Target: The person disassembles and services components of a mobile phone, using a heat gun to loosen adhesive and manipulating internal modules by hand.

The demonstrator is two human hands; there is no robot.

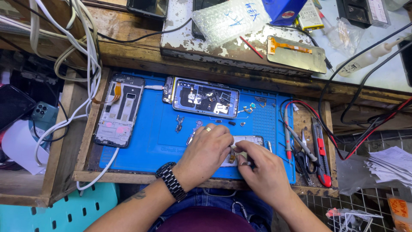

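Both hands, left (pixel 206 148) and right (pixel 262 169), grip a phone frame (pixel 246 141); bubble-wrap package (pixel 229 17) lies beyond.

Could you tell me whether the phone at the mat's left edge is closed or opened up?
Opened up: the phone shows bare internal parts.

phone frame (pixel 248 140) mostly hidden under hands (pixel 231 159)

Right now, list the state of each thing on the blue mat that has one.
Left hand: resting on the small phone frame, ring on one finger.
Right hand: fingertips pinching at that frame.
Blue-backed phone: opened, small parts lying loose on it.
Silver phone chassis: stripped, orange ribbon exposed.
Red utility knife: lying unused.
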